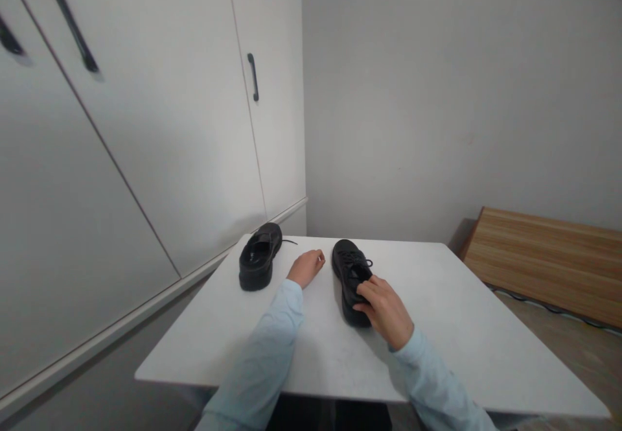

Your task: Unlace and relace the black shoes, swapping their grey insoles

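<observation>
Two black lace-up shoes stand on a white table point(466, 327). The right shoe point(346, 264) points away from me, its laces at the front and a small loop sticking out to the right. My right hand point(383, 304) grips the rim of this shoe near the heel, thumb outside and fingers at the opening. My left hand point(306, 267) is over the table between the shoes, touching neither; its fingers are curled together, and whether they hold anything is too small to tell. The left shoe point(256, 262) sits at the table's far left, one lace end trailing right.
White cabinet doors point(184, 126) with dark handles rise along the left side. A grey wall point(437, 94) stands behind the table. Beyond the table's right edge, a wood-grain board or box point(544, 262) lies low by the wall, with a cable along its base.
</observation>
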Demonstrator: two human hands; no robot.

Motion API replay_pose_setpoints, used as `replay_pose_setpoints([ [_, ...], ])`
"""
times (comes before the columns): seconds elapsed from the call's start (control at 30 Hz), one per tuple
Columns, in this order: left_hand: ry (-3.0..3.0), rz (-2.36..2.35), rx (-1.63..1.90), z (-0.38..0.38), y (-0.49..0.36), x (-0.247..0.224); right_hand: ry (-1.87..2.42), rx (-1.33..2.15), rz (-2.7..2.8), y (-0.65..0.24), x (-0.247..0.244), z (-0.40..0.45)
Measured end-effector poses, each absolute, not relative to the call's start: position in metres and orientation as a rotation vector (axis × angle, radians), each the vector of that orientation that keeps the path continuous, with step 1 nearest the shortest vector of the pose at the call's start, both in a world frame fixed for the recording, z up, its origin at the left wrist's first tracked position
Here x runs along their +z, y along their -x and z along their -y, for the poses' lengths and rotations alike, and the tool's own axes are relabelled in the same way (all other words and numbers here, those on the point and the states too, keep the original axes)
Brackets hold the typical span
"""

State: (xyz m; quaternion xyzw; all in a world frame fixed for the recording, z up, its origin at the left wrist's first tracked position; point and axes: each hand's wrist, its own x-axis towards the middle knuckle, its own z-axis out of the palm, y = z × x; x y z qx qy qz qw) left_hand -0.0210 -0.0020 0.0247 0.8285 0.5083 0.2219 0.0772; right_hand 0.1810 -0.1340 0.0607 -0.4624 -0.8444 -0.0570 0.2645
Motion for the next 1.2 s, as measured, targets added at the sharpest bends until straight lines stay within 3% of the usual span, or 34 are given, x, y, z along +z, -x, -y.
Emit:
replay_pose_setpoints([
  [0.33,-2.473,-1.495,0.662,0.0,0.019,0.021,1.373,-0.413,2.226,-0.262,0.09,0.097],
  [0.57,-2.488,-1.461,0.69,-0.001,0.02,0.019,1.501,-0.481,2.166,-0.316,0.08,0.077],
  [1.2,-2.491,-1.468,0.683,-0.001,0.021,0.018,1.665,-0.242,2.019,-0.387,0.032,0.06],
])
